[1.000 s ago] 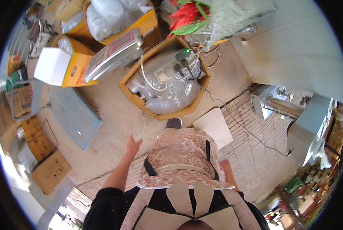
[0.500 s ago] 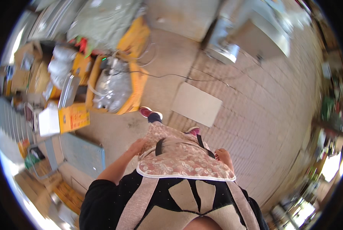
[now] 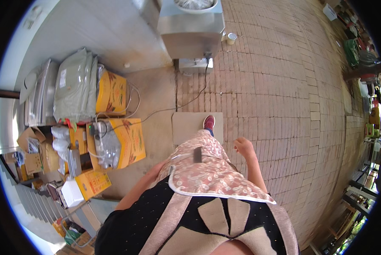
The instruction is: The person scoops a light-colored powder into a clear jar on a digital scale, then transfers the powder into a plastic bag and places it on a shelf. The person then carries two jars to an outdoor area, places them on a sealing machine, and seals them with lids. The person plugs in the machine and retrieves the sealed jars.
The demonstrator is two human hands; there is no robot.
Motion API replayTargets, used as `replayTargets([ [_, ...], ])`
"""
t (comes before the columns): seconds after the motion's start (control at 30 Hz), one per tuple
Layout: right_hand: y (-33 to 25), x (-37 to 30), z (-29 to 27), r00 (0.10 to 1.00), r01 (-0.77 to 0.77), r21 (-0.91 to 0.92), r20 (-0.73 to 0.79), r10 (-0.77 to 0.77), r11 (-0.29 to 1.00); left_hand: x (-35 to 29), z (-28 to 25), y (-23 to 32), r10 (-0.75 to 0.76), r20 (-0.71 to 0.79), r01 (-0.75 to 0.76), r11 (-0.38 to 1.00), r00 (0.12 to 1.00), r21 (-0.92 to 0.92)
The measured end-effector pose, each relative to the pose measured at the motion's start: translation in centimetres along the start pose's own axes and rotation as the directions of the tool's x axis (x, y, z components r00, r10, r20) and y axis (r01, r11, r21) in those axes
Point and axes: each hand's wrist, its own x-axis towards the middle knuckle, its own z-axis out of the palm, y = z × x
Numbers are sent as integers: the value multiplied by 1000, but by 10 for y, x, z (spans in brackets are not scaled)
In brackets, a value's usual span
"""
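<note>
Apron: in the head view, the apron (image 3: pixel 224 176) hangs on the wearer's front, between the two hands.
Left hand: the left hand (image 3: pixel 159 167) lies against the apron's left side, partly lost behind cloth; whether its fingers are bent or straight, I cannot tell.
Right hand: the right hand (image 3: pixel 244 147) is apart from the apron, fingers loosely bent, nothing seen in them.
Cable: the dark cable (image 3: pixel 190 102) crosses the floor just beyond the shoe (image 3: pixel 208 122); a toe hooked under it could cause a stumble, or tug the metal machine (image 3: pixel 192 40) it meets.
Board: the flat beige board (image 3: pixel 186 127) under the shoe might slip if it is loose, I judge.
Apron cloth: pinkish, pale leafy print, white-piped edge, softly creased.
Machine: boxy, smooth, dully shining metal, with a round, white-rimmed bowl (image 3: pixel 194 11) on top.
Carton: the open yellow carton (image 3: pixel 131 142) is angular cardboard, holding crinkled clear plastic (image 3: pixel 108 146).
Paving: narrow, ribbed rows of brick paving (image 3: pixel 275 106) meet smooth, stained concrete (image 3: pixel 156 89).
</note>
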Motion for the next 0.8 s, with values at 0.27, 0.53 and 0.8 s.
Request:
replayTargets([
  [0.27,68,26,-122,870,-354,558,-98,484,750,104,81,145,245,24,-157,541,969,826],
  [0.53,183,16,-181,704,-546,577,-77,706,608,155,187,267,118,-52,-29,591,992,806],
  [0.8,304,203,-341,984,-145,-265,64,168,953,213,352,318,100,-110,-51,922,989,384],
])
